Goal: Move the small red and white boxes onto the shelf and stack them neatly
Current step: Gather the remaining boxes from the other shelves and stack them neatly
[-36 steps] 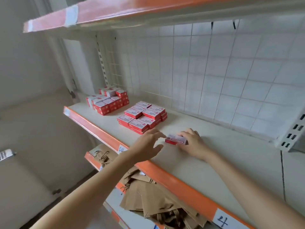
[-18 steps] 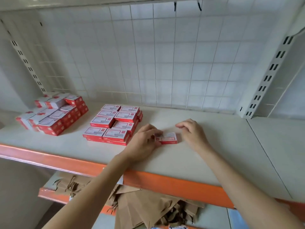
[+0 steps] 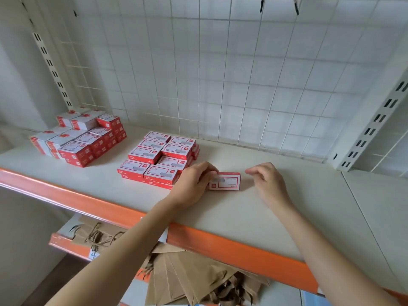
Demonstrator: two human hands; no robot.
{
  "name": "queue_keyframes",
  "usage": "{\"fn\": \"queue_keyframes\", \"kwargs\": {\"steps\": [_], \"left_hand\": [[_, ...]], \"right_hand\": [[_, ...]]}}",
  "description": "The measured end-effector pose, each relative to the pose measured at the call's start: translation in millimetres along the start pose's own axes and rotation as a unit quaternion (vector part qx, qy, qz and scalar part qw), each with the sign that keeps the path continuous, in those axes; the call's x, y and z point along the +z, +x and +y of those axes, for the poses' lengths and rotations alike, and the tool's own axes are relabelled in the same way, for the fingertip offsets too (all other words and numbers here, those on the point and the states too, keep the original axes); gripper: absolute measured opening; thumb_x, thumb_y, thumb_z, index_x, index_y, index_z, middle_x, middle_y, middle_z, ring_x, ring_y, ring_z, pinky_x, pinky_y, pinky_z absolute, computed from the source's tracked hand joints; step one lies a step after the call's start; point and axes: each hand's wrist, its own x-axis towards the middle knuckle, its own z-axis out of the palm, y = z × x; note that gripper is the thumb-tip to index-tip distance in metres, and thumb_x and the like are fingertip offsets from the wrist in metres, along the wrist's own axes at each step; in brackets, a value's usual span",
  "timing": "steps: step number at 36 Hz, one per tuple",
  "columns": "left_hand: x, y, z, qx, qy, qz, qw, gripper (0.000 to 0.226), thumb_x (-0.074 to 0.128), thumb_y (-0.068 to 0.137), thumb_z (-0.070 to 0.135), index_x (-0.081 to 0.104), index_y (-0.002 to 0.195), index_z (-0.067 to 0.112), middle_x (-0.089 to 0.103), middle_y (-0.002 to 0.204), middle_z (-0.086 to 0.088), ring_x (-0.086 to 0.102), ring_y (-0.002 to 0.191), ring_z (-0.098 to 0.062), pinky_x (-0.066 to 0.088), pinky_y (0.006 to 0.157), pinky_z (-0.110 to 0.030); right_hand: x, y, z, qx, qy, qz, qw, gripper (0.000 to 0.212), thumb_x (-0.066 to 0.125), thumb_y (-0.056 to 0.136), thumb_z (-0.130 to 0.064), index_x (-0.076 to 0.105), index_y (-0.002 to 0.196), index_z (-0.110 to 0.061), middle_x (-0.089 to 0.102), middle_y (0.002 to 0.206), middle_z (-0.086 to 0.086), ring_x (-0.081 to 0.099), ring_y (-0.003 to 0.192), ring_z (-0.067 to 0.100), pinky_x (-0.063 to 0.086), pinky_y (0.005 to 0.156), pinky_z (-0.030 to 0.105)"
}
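A small red and white box (image 3: 227,181) lies flat on the white shelf (image 3: 254,208). My left hand (image 3: 193,184) pinches its left end with thumb and fingers. My right hand (image 3: 268,182) hovers just to the right of the box, fingers loosely curled, holding nothing and apart from it. To the left of the box is a neat stack of red and white boxes (image 3: 159,159), two layers high. A taller, rougher pile of boxes (image 3: 81,138) stands at the far left of the shelf.
The shelf has an orange front edge (image 3: 198,237) and a white wire grid back (image 3: 220,74). A slotted upright (image 3: 373,127) stands at the right. Brown paper bags (image 3: 194,281) lie on the lower shelf.
The camera view has swung to face the shelf. My right hand has let go of the box and drawn back to the right; my left hand has taken hold of its left end.
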Motion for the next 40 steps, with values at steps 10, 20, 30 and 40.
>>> {"fn": "queue_keyframes", "kwargs": {"steps": [10,20,30,40], "left_hand": [[3.1,-3.4,-3.3,0.017,0.031,-0.045,0.998,0.037,0.073,0.079,0.027,0.063,0.112,0.014,0.055,0.098,0.004,0.054,0.079,-0.004,0.038,0.070,-0.005],[5.5,-3.1,-0.3,-0.013,0.051,-0.034,0.998,0.042,0.079,0.071,0.038,0.061,0.101,0.013,0.053,0.094,0.003,0.049,0.074,-0.004,0.038,0.065,-0.007],[11.2,-6.4,-0.1,0.054,0.087,-0.059,0.993,0.042,0.075,0.071,0.051,0.066,0.096,0.019,0.046,0.089,0.006,0.047,0.068,-0.001,0.039,0.067,-0.015],[8.8,-9.9,8.4,0.086,0.120,-0.064,0.987,0.030,0.059,0.083,0.038,0.068,0.099,0.014,0.052,0.088,-0.003,0.045,0.071,-0.008,0.044,0.067,-0.025]], "right_hand": [[0.6,1.3,2.1,-0.006,-0.002,-0.004,1.000,0.027,0.046,0.086,0.005,0.070,0.092,-0.006,0.052,0.098,0.000,0.052,0.084,0.011,0.032,0.069,-0.003],[0.8,-0.2,0.2,-0.005,0.003,-0.018,1.000,0.025,0.048,0.086,0.004,0.069,0.092,-0.007,0.055,0.102,0.003,0.055,0.084,0.012,0.033,0.071,0.014],[0.8,-3.2,-7.3,-0.027,-0.002,-0.071,0.997,0.015,0.054,0.090,-0.015,0.068,0.088,-0.010,0.062,0.091,0.001,0.057,0.082,0.016,0.039,0.072,0.023],[2.2,-6.7,-12.8,-0.064,-0.104,-0.156,0.980,0.069,0.060,0.061,-0.071,0.057,0.113,-0.026,0.050,0.102,-0.008,0.051,0.101,0.010,0.040,0.093,0.030]]}}
